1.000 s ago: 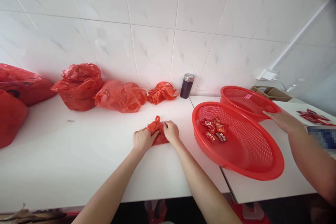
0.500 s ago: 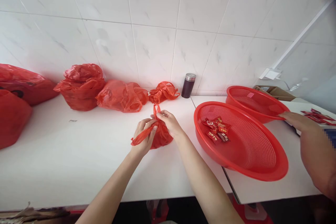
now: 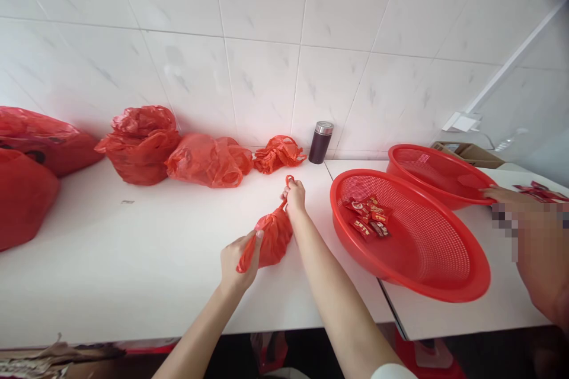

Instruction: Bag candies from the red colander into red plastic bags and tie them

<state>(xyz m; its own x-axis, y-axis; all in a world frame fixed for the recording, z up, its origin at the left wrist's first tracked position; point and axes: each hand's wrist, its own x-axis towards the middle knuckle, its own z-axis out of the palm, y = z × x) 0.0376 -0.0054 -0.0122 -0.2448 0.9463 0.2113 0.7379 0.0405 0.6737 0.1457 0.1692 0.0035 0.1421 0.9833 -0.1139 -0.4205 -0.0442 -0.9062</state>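
A small filled red plastic bag [image 3: 274,238] rests on the white table between my two hands, its top drawn tight and gathered. My left hand [image 3: 240,260] is closed on one handle, whose loose end sticks out below the thumb. Farther back, my right hand [image 3: 294,195] pinches the other handle, and a small loop shows above the fingers. The handles are stretched apart, one toward me and one toward the wall. What the bag contains is hidden.
Right of my arm stands a red basket [image 3: 413,249] with several wrapped candies [image 3: 368,217]. A co-worker's hand [image 3: 502,194] touches another red basket [image 3: 444,174]. Along the wall are a dark flask [image 3: 320,143], crumpled red bags [image 3: 279,154] and fuller red bags [image 3: 142,148].
My hands have moved apart, the right toward the wall and the left toward me, pulling the bag's handles taut. More of the bag's body now shows between them.
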